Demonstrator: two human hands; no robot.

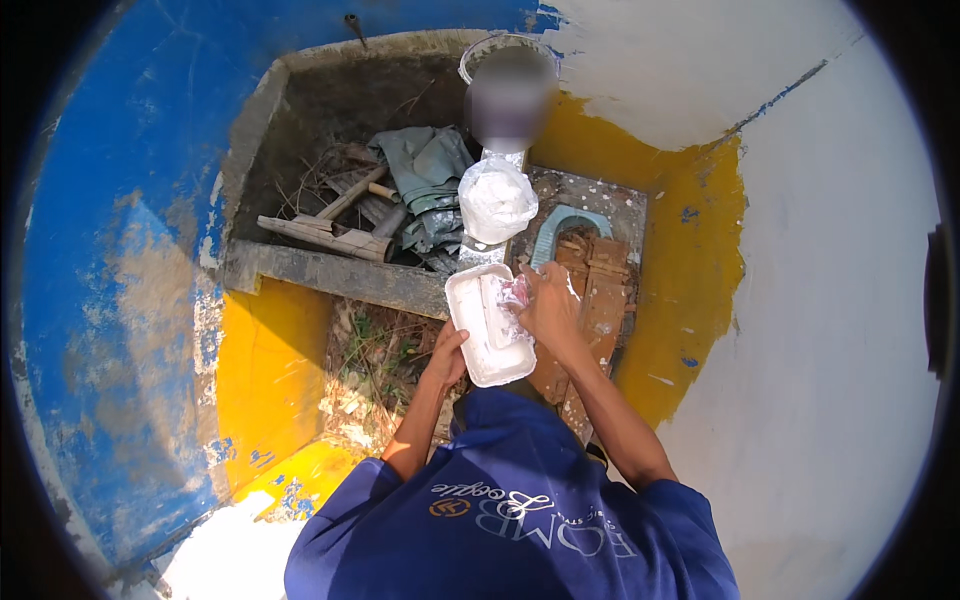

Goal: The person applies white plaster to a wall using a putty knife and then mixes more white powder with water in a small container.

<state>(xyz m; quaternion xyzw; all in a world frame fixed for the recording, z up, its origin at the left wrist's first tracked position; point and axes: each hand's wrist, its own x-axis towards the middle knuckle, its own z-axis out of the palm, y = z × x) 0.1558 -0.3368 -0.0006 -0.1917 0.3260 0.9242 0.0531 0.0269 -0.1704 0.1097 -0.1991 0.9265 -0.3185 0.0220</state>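
Holding the shallow white rectangular tray with rounded corners point(492, 368) in front of my chest, I have my left hand point(449, 354) closed on its left side near the lower end. That thumb lies over the rim; the other fingers go under the tray, so I cannot see how far they reach. My right hand point(550, 306) comes over the tray's right edge, its fingers curled closed on a small pinkish object smeared with white point(516, 292). The fingers cover much of it, and I cannot make out its full shape. White material coats the inside of the tray, and a paler strip runs lengthwise there, too washed out to identify.

Just beyond the tray is a white, crumpled, bag-like bundle point(497, 203); whatever supports it is covered. Farther on, a blurred patch hides most of a pale round container point(481, 45), leaving only part of its rim clear. To the left, a folded grey-green sheet point(425, 165) overlaps split lengths of pale bamboo-like wood point(325, 236), concealing some ends. To the right, reddish-brown boards point(603, 295) partly cover a light-blue curved basin point(546, 243), and my right forearm hides more of the boards. My dark blue shirt point(480, 450) blocks the ground below.
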